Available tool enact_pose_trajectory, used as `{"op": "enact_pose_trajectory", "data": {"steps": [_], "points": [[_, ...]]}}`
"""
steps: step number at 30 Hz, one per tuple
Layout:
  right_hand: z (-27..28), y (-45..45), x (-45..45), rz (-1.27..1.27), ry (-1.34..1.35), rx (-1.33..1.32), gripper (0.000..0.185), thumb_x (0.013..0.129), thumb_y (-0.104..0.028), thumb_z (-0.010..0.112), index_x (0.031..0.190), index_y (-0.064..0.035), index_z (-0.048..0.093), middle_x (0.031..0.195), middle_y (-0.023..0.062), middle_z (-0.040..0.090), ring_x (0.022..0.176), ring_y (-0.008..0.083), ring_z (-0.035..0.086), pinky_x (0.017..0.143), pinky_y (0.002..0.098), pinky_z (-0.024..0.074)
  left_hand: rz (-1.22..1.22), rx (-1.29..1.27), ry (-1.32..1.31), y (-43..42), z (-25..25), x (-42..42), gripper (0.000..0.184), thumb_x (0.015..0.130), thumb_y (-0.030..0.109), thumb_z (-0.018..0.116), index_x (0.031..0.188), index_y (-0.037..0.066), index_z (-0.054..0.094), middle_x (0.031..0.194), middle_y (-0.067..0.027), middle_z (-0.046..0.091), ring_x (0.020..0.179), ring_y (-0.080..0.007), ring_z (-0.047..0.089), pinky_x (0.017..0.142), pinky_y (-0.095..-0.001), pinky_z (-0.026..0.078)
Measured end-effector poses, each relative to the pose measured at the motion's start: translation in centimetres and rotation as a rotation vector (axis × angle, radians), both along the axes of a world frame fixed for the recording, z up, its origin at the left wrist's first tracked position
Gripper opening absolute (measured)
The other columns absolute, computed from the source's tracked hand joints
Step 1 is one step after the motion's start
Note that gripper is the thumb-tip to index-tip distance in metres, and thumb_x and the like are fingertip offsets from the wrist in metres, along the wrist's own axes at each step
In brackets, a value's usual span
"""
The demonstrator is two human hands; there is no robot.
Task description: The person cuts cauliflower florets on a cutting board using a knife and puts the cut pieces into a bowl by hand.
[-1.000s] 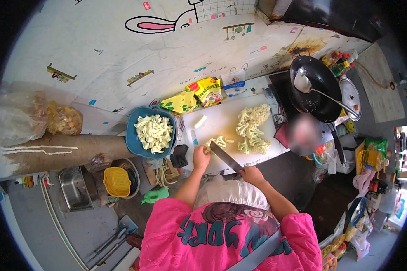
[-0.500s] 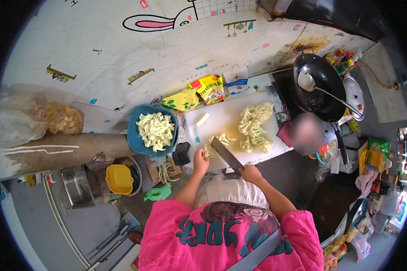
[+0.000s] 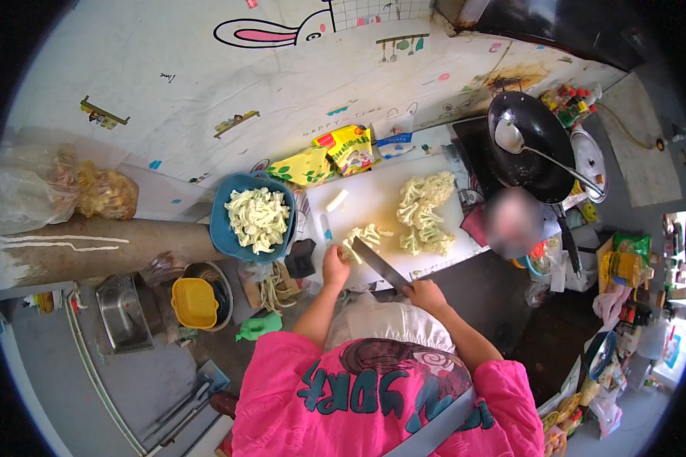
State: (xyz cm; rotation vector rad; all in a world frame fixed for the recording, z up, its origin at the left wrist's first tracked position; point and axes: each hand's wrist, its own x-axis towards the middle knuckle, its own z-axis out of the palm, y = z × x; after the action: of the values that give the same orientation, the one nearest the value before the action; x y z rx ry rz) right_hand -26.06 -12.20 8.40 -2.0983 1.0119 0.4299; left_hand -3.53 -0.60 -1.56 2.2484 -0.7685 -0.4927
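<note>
My right hand (image 3: 425, 294) is wrapped round the handle of a cleaver (image 3: 381, 265), whose blade slants up and left over the white cutting board (image 3: 366, 198). At the board's front left edge my left hand (image 3: 336, 266) grips a small cauliflower piece (image 3: 350, 253), close to the blade's tip. Cut florets (image 3: 371, 233) lie just beyond the blade. Larger cauliflower pieces (image 3: 426, 213) sit on the right part of the board, and a white stem piece (image 3: 337, 200) lies at its upper left.
Left of the board is a blue basket (image 3: 219, 221) of cut cauliflower. Yellow packets (image 3: 346, 150) stand behind the board. On the right, a black wok (image 3: 545, 126) holds a ladle (image 3: 510, 138). A yellow basket (image 3: 194, 303) and a sink (image 3: 126, 312) are at the lower left.
The view has shifted slightly. The cleaver blade has moved a little at the small cauliflower pieces, and my left hand stays at the board's edge with its piece.
</note>
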Motion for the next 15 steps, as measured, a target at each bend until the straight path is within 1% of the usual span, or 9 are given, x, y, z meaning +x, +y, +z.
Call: {"op": "enact_pose_trajectory", "data": {"steps": [8,11,15], "points": [[0.4,-0.2,0.4,0.015,-0.008,0.03,0.033,0.082,-0.033,0.051,0.079,-0.0024,0.064,0.079,0.0235,0.061,0.077,0.0396,0.059,0.074,0.0464,0.0461,-0.011,0.071,0.007,-0.1,0.2,0.4,0.023,0.068,0.005,0.061,0.089,0.004,0.052,0.087,-0.0142,0.057,0.083,-0.0341,0.055,0.071,-0.0405,0.045],[-0.2,-0.4,0.5,0.059,0.017,0.075,0.036,0.083,-0.034,0.051,0.082,-0.0002,0.064,0.083,0.0238,0.061,0.081,0.039,0.059,0.076,0.0457,0.0468,-0.015,0.107,0.024,0.0,-0.1,0.6,0.023,0.068,0.005,0.061,0.089,0.005,0.052,0.087,-0.0135,0.057,0.083,-0.0336,0.055,0.07,-0.0402,0.045],[-1.1,-0.6,0.6,0.066,0.07,0.104,0.036,0.083,-0.034,0.05,0.085,-0.0007,0.063,0.086,0.0235,0.061,0.084,0.0387,0.059,0.076,0.0456,0.0469,-0.019,0.098,0.021,-0.1,0.0,0.7,0.023,0.068,0.005,0.061,0.088,0.006,0.052,0.087,-0.0131,0.057,0.083,-0.0332,0.055,0.071,-0.0397,0.045]]}}
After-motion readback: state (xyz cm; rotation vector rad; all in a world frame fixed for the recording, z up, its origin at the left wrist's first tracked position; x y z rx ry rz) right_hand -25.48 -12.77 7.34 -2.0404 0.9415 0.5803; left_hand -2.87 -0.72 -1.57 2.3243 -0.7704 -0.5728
